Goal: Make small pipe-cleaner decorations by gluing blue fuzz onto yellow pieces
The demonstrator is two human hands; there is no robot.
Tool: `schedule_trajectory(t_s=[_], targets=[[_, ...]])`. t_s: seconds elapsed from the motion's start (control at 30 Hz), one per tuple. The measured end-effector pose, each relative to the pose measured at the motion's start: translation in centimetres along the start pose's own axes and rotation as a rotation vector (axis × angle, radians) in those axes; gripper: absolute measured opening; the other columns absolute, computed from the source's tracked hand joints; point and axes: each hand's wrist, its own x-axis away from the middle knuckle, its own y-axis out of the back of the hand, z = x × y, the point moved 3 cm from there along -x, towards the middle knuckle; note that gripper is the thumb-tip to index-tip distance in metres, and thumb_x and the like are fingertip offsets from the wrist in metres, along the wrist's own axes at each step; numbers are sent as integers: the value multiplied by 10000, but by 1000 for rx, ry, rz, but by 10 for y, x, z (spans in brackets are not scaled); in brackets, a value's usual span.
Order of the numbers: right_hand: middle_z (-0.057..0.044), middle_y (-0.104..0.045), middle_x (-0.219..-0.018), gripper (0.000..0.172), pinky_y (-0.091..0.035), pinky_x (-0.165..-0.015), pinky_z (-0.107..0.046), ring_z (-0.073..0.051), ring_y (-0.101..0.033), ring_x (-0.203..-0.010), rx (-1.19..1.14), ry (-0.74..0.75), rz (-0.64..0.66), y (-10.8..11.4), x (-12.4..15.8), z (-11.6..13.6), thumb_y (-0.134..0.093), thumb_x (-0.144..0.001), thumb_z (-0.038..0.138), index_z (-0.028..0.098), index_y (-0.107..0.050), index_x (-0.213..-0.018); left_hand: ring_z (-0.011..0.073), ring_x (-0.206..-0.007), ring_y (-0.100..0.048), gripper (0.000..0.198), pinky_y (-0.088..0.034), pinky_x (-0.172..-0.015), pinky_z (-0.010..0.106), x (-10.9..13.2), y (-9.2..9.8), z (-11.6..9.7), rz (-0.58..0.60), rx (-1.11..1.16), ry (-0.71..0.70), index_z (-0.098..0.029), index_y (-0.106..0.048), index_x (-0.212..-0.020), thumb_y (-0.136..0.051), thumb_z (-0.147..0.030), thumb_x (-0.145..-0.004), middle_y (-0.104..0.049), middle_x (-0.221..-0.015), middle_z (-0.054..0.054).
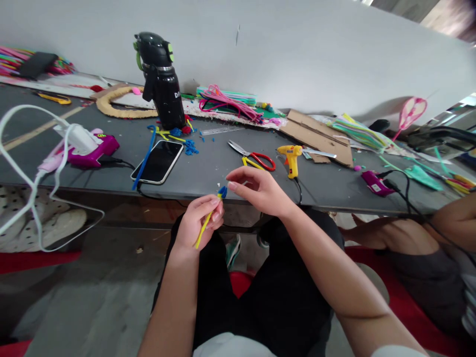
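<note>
My left hand (202,218) pinches a yellow pipe cleaner (204,229) with a small blue curled tip (222,192). The yellow stem slants down across my palm toward the wrist. Just right of the blue tip hovers my right hand (256,188), fingers bent and thumb a little apart; nothing shows between them. Beyond it, red-handled scissors (262,161) lie on the table beside a yellow pipe cleaner piece. A yellow glue gun (291,158) stands to their right. On the left, a blue pipe cleaner (145,158) crosses a phone (159,162).
A black bottle (165,94) stands behind the phone, near blue and yellow scraps. White cables (33,198) and a purple power adapter (94,151) occupy the left. Cardboard (316,134) and pipe cleaner bundles line the wall. Another person's leg (401,238) is at right.
</note>
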Motion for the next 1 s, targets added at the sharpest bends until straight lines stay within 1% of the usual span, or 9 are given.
schedule_trajectory(t_s=[0.1,0.2,0.3,0.43,0.57,0.67,0.77,0.9,1.0], targets=[[-80,-701,-1099,337,-544,-796,-282,-171,-656,-975,-69,-42,96,-2,0,-1,-663,-890,398,167,-673,-1135,33,-409,-281,255,-180,-422,206,0,0,0,11,8,4,-129,-588,-625,-672,-303,-792,-431,-534,-29],[-85,-709,-1108,354,-552,-858,-304,-177,-667,-1002,-143,-64,143,-5,1,-3,-675,-884,389,158,-675,-1153,32,-405,-285,250,-177,-424,209,0,0,1,27,27,8,-125,-604,-625,-667,-295,-797,-437,-526,-26],[-85,-714,-1088,344,-554,-871,-312,-171,-675,-976,-184,-72,145,-8,0,-6,-700,-867,377,152,-683,-1126,30,-401,-293,238,-171,-424,209,0,0,2,39,41,9,-120,-614,-625,-670,-281,-792,-447,-521,-20],[-74,-715,-1043,323,-561,-842,-307,-155,-676,-913,-228,-82,139,-11,-1,-8,-720,-850,377,157,-684,-1083,30,-405,-301,239,-181,-426,204,0,1,1,40,39,10,-117,-615,-620,-675,-279,-784,-446,-519,-19],[-65,-708,-1015,309,-554,-837,-295,-142,-664,-893,-254,-95,138,-12,-1,-8,-734,-840,360,154,-680,-1063,29,-407,-299,245,-182,-424,202,2,1,0,57,49,11,-112,-610,-616,-671,-269,-794,-447,-520,-17],[-58,-706,-984,298,-552,-821,-280,-127,-653,-856,-298,-121,143,-11,-2,-5,-730,-844,351,146,-686,-1056,29,-409,-295,248,-181,-421,199,2,0,-1,75,76,16,-109,-606,-620,-670,-266,-802,-444,-527,-18],[-59,-700,-961,297,-552,-767,-262,-121,-641,-824,-316,-134,118,-7,-3,-1,-688,-878,385,143,-695,-1050,30,-411,-282,246,-180,-416,196,3,0,-2,85,101,29,-110,-597,-630,-666,-265,-808,-434,-534,-23],[-56,-690,-958,300,-541,-760,-255,-129,-641,-854,-321,-120,90,-3,-3,0,-683,-880,405,154,-684,-1045,37,-417,-262,237,-179,-414,197,3,1,-3,113,144,47,-112,-587,-642,-640,-247,-829,-423,-539,-25],[-28,-655,-862,268,-516,-724,-248,-114,-611,-782,-284,-102,71,-3,-3,-4,-693,-871,405,154,-642,-950,45,-429,-254,233,-185,-418,199,5,1,-4,140,171,58,-113,-586,-660,-606,-234,-858,-422,-551,-21]])
